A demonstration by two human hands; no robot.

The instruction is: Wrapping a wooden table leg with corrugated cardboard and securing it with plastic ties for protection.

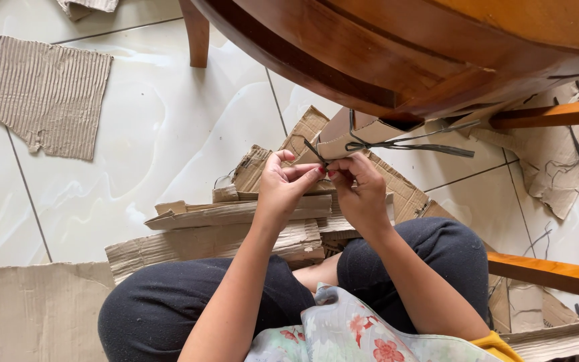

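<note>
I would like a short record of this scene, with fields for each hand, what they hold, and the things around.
left hand: pinches a thin dark strip at its near end
right hand: pinches the same strip, fingertips meeting the left
cardboard piece: folded, strip tied to it
cardboard pile: on tiled floor, before the knees
wooden table: above

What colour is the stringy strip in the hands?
Dark grey, nearly black. The strip shows best in the head view, pinched by both hands against the cardboard piece.
</note>
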